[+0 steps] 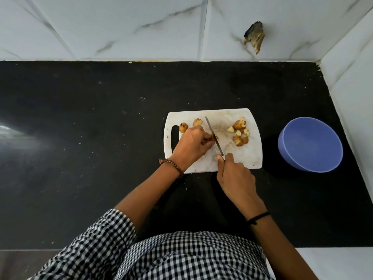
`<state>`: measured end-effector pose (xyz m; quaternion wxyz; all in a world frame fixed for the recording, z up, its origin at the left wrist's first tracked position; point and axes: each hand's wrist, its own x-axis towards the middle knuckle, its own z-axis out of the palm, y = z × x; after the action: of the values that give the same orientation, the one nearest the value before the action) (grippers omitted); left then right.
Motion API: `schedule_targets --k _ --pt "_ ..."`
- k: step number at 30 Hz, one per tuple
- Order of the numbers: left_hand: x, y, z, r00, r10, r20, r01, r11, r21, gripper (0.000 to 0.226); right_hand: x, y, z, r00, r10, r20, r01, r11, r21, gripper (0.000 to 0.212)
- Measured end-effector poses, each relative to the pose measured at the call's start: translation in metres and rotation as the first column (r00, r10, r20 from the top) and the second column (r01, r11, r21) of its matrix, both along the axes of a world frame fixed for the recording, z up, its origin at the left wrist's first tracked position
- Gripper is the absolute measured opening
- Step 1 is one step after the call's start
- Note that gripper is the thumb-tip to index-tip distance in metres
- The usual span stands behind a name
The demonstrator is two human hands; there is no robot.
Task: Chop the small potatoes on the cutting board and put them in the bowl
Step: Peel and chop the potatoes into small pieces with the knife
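Observation:
A white cutting board (250,156) lies on the black counter. My left hand (189,145) pins a small potato (211,138) against the board. The blade of a knife (214,135) rests against that potato, and my right hand (235,176) grips the knife's handle at the board's near edge. Two whole small potatoes (183,127) (197,122) sit near the board's handle slot. A pile of chopped potato pieces (240,131) lies on the board's right side. A blue bowl (310,144) stands to the right of the board and looks empty.
The black counter (90,128) stretches wide to the left. A white marble-tile wall (141,27) bounds the back and a side wall (351,81) closes the right, close to the bowl. A damaged brown patch (254,36) marks the back wall.

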<state>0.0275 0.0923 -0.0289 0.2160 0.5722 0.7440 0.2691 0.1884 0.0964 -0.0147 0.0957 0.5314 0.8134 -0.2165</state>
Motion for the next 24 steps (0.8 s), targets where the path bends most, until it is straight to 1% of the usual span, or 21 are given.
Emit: schedule_targets --k 9,16,24 --pt "0.002 -0.003 -0.001 0.999 -0.035 -0.030 0.037 0.998 0.053 0.025 -0.015 0.021 0.009 1.000 -0.011 -0.023 0.008 0.989 -0.147 0.048" --pt "0.007 -0.007 0.001 0.999 -0.025 -0.023 0.027 0.996 0.090 0.024 -0.013 0.020 0.014 1.000 -0.011 0.001 0.011 0.984 -0.176 0.049" --pt "0.009 -0.007 -0.001 0.999 -0.002 -0.047 0.007 0.994 0.108 0.022 0.017 -0.001 0.030 0.999 0.007 0.045 0.002 0.982 -0.190 0.046"
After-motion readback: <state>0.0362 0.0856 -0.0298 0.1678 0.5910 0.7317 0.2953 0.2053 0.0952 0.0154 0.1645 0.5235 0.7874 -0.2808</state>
